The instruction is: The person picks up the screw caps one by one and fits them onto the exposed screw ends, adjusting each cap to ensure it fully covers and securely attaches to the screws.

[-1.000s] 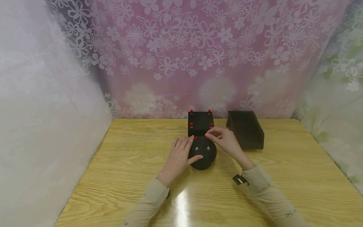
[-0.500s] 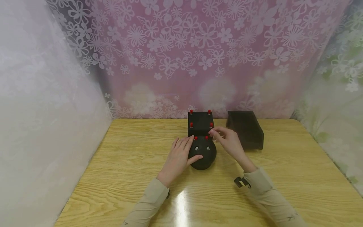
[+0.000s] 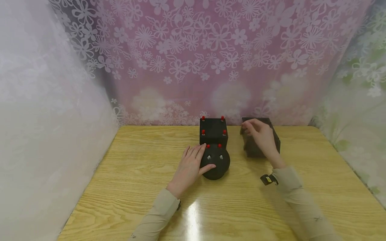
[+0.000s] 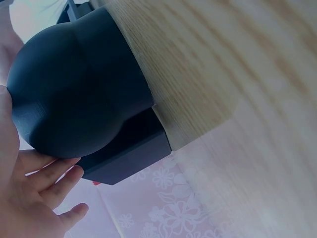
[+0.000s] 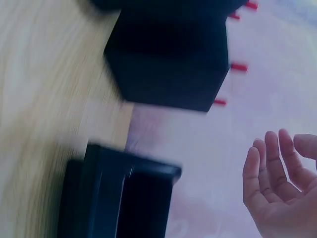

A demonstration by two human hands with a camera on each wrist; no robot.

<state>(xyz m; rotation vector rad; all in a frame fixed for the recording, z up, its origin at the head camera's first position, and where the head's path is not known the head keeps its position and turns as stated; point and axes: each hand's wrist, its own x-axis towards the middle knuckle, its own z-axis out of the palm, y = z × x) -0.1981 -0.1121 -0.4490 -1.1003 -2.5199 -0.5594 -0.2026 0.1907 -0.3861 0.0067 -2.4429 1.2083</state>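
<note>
A black round-topped housing (image 3: 217,171) stands at mid-table against a black box (image 3: 213,126). Red-capped toggle switches (image 3: 219,146) stick up from both; two bare metal toggles (image 3: 221,157) also show on the round part. My left hand (image 3: 187,169) rests on the round housing's left side, thumb across its top and fingers extended along it. In the left wrist view, fingertips touch the dome (image 4: 74,94). My right hand (image 3: 263,138) hovers over a black bin (image 3: 254,152), its fingers loosely bent. The right wrist view shows nothing in that hand (image 5: 280,196).
The wooden table (image 3: 135,167) ends at a pink floral curtain (image 3: 187,67) behind the box. Pale curtains hang left and right. The bin stands right of the box, its inside partly hidden by the right hand and arm.
My right hand has left the red-capped switches at the round housing's back edge and moved right and away, over the bin. The left hand stays where it was.
</note>
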